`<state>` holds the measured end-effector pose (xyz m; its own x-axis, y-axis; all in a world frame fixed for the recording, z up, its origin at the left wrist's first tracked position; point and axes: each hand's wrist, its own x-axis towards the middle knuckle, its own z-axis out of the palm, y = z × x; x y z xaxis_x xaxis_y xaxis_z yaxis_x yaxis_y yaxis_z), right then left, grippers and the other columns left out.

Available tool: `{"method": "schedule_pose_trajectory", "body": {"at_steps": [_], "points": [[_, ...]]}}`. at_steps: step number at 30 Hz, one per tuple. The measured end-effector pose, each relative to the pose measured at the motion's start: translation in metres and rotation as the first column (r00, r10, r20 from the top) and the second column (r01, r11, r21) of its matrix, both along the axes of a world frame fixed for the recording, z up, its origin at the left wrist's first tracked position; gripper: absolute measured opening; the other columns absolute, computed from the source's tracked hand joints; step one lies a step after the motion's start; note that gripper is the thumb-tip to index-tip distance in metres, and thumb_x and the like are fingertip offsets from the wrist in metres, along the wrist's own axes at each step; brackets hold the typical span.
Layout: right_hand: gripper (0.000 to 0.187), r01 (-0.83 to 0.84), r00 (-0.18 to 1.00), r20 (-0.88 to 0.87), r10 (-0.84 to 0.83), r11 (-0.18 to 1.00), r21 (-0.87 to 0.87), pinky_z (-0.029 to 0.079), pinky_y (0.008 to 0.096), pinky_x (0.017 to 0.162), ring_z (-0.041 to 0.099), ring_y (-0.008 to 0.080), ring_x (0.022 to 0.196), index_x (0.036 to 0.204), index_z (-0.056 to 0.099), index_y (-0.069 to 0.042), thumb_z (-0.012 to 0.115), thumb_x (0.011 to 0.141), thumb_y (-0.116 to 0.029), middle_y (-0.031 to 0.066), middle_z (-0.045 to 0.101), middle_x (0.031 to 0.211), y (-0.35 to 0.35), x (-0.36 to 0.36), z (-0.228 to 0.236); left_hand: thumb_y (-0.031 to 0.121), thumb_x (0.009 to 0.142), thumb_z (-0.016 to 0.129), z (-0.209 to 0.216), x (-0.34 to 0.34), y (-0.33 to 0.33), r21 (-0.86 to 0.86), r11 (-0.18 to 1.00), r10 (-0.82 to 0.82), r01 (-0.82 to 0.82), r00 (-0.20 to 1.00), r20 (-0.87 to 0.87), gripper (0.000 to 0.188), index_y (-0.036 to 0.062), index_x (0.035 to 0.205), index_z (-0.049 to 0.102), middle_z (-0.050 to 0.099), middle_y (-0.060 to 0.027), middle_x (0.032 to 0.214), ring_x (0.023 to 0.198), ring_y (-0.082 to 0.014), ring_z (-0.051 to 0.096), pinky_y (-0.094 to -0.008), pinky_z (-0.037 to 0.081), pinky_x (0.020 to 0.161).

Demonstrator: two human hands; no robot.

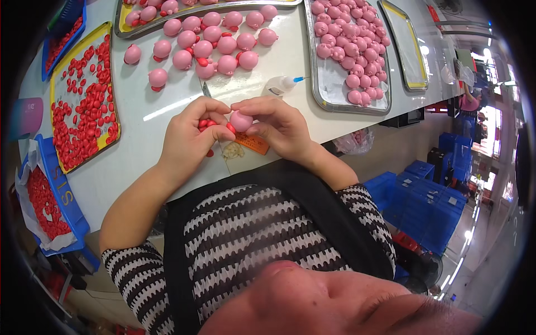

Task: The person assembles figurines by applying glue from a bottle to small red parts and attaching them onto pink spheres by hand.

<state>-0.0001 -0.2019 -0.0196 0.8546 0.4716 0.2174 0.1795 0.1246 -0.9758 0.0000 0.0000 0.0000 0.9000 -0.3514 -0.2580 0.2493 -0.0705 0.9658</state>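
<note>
near the middle of the frame both hands meet just above the near edge of the white surface [279, 61]. the right hand [279, 127] has its grip pinched around a small pink round figure [241, 120], thumb and forefinger closed on its top and side, so the figure sits between the two hands, lifted a little off the surface. the left hand [192, 137] has its grip curled shut on a few small red pieces [206, 123], which show between its fingers, and its fingertips touch the pink figure from the left. just below the hands an orange tag [252, 143] lies flat on the surface, partly under the right hand. above and slightly right of the hands a small clear glue bottle [281, 85] with a blue tip lies on its side. in the upper middle a loose cluster of pink figures [212, 47] stands on the surface, many with red parts attached. in the upper right a metal tray [335, 92] holds many more pink pieces heaped toward its far end. at the left of the frame a yellow tray [58, 84] is scattered with small red parts, and at the lower left a blue bin [67, 204] lined with a plastic bag holds more red parts. stacked blue crates [430, 206] stand on the floor at the right.
</note>
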Motion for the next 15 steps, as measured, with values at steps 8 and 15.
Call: {"method": "schedule_pose_trajectory", "body": {"at_steps": [8, 15], "points": [[0.028, 0.128, 0.954, 0.293, -0.068, 0.973, -0.191, 0.051, 0.0313, 0.076, 0.062, 0.0236, 0.092, 0.098, 0.058, -0.003, 0.062, 0.073, 0.007, 0.0126, 0.063, 0.101, 0.002, 0.002, 0.002, -0.003, 0.075, 0.057, -0.005, -0.002, -0.002, -0.032, 0.999, -0.009, 0.008, 1.0, -0.01, 0.015, 0.0005, 0.089, 0.055, 0.062, -0.0032, 0.073, 0.059, -0.0049, 0.056, -0.0182, 0.039, 0.043], [0.025, 0.14, 0.938, 0.34, -0.064, 0.969, -0.203, 0.051, 0.032, 0.075, 0.062, 0.0256, 0.089, 0.095, 0.058, -0.002, 0.06, 0.072, 0.009, 0.0142, 0.063, 0.099, 0.006, 0.004, -0.005, -0.004, 0.075, 0.056, -0.01, 0.001, 0.0, -0.003, 1.0, -0.02, 0.02, 0.999, -0.035, 0.013, 0.0008, 0.087, 0.055, 0.062, -0.0034, 0.071, 0.057, -0.0047, 0.056, -0.0182, 0.038, 0.042]]}}
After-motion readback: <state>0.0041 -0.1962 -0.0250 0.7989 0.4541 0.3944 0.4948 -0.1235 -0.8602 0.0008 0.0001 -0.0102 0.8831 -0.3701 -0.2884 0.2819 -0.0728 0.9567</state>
